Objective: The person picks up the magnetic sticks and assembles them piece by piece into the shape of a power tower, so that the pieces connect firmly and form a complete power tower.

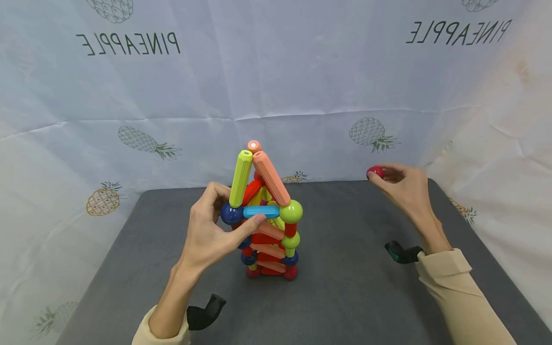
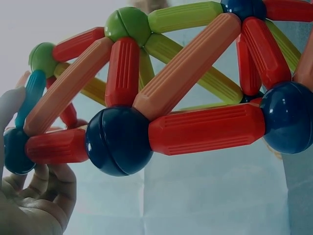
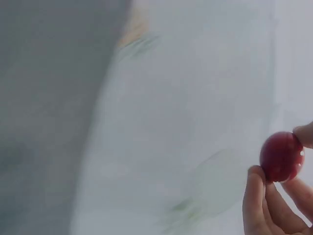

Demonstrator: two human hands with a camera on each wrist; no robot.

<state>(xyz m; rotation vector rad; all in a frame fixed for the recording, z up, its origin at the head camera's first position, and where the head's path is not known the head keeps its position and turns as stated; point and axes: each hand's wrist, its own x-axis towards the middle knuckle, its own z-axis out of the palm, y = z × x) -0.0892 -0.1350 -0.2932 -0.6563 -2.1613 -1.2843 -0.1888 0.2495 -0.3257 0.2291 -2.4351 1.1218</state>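
Note:
A tall tower of magnetic rods and balls (image 1: 267,250) stands on the table. My left hand (image 1: 207,239) grips its upper part from the left, thumb against a light blue rod (image 1: 264,212) and fingers curled behind a dark blue ball (image 1: 231,214). Above that level, a lime rod (image 1: 240,181) and a salmon rod (image 1: 272,179) lean in toward each other, their upper ends bare. Off to the right and raised over the table, my right hand (image 1: 408,189) pinches a red ball (image 3: 282,156) between thumb and fingertips.
The dark grey table (image 1: 340,282) reaches back to a white cloth (image 1: 293,72) printed with pineapples, which also hangs along both sides. Dark straps (image 1: 204,314) show at the wrists.

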